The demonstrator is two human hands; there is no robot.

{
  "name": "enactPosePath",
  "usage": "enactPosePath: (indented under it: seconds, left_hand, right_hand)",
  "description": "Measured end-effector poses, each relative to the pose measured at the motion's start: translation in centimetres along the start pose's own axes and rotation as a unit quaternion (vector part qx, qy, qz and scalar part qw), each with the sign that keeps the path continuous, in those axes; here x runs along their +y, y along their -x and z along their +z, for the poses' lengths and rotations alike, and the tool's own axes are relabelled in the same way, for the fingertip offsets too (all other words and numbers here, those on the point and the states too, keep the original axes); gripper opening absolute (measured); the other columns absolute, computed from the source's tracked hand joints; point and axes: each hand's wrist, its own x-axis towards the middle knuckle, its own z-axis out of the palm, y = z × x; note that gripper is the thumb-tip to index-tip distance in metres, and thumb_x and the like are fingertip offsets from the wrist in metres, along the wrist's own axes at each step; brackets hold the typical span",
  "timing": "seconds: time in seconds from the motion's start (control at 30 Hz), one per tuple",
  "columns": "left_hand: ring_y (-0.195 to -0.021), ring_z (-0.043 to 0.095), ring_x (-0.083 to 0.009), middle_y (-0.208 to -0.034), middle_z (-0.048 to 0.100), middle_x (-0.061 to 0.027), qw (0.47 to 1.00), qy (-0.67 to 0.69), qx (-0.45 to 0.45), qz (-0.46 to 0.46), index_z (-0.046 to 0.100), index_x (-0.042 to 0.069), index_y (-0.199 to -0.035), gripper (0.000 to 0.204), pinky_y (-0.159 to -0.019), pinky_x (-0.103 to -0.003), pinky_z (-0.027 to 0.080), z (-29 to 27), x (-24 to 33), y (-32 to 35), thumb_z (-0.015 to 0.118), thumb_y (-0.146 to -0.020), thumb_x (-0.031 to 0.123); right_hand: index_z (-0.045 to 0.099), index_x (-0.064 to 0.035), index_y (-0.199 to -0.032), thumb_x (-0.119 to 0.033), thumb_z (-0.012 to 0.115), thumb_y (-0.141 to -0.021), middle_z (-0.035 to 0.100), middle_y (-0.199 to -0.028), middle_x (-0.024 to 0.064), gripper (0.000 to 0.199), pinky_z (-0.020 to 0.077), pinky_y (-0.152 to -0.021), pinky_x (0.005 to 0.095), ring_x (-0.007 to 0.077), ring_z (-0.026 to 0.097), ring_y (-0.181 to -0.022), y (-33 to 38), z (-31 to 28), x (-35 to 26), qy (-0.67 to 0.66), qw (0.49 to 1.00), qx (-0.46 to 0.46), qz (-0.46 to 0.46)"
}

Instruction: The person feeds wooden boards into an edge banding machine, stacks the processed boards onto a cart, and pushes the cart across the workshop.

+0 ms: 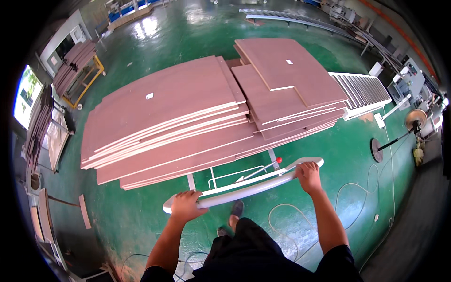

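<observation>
Both hands grip a curved white push handle [253, 189] that runs across in front of me. My left hand [187, 205] is wrapped round its left end, and my right hand [308, 176] round its right end. Beyond the handle, a wide low load of reddish-brown boards lies in two piles: a left stack [164, 101] and a right stack [291, 68], each with a small white label on top. Pale edges show along the boards. Between handle and load is a lever with a red knob [279, 160]. What carries the boards is mostly hidden beneath them.
A white roller conveyor [361, 89] stands close by the load's right end. Cables [300, 211] loop over the green floor at the right, near a stand with a round base [377, 150]. Racks of boards [77, 61] line the left; a long conveyor [291, 19] lies far back.
</observation>
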Motion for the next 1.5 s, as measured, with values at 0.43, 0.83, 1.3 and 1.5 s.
enactPosePath:
  seconds: [0.43, 0.83, 1.3, 1.5]
  left_hand:
    - [-0.060, 0.058, -0.0338, -0.070, 0.060, -0.0162, 0.944, 0.010, 0.261, -0.202, 0.061, 0.004, -0.080, 0.020, -0.053, -0.043, 0.043, 2.2, 2.4, -0.2, 0.054, -0.085, 0.021]
    - [-0.059, 0.054, -0.0348, -0.063, 0.055, -0.0143, 0.949, -0.019, 0.208, -0.238, 0.059, 0.003, -0.070, 0.022, -0.056, -0.043, 0.042, 3.9, 1.6, -0.3, 0.049, -0.078, 0.021]
    - [-0.061, 0.054, -0.0388, -0.068, 0.056, -0.0171, 0.953, -0.004, 0.208, -0.219, 0.059, 0.001, -0.074, 0.028, -0.056, -0.044, 0.041, 4.9, 1.3, 0.7, 0.046, -0.082, 0.025]
    - [-0.068, 0.058, -0.0333, -0.089, 0.062, -0.0105, 0.964, -0.159, 0.159, -0.141, 0.055, 0.010, -0.087, 0.030, -0.055, -0.043, 0.048, 6.9, -1.8, 3.3, 0.070, -0.064, 0.024]
  right_hand:
    - [0.064, -0.0053, -0.081, -0.008, 0.057, -0.071, 0.059, -0.086, 0.0096, 0.012, 0.0395, -0.081, 0.0392, 0.0268, 0.052, -0.085, -1.2, 4.7, 7.6, -0.188, 0.865, 0.294, 0.361]
    - [0.061, -0.0008, -0.080, -0.009, 0.050, -0.066, 0.055, -0.088, 0.0101, 0.020, 0.0370, -0.085, 0.0364, 0.0243, 0.048, -0.091, -2.3, 4.9, 7.1, -0.331, 0.812, 0.287, 0.387]
    - [0.063, -0.0006, -0.077, -0.004, 0.051, -0.066, 0.060, -0.087, 0.0101, 0.017, 0.0384, -0.083, 0.0330, 0.0237, 0.049, -0.091, -2.6, 4.9, 7.7, -0.268, 0.842, 0.289, 0.369]
    - [0.066, -0.0075, -0.081, -0.012, 0.055, -0.067, 0.064, -0.086, 0.0040, 0.018, 0.0320, -0.092, 0.0370, 0.0253, 0.048, -0.097, -2.3, 5.2, 7.4, -0.229, 0.844, 0.291, 0.389]
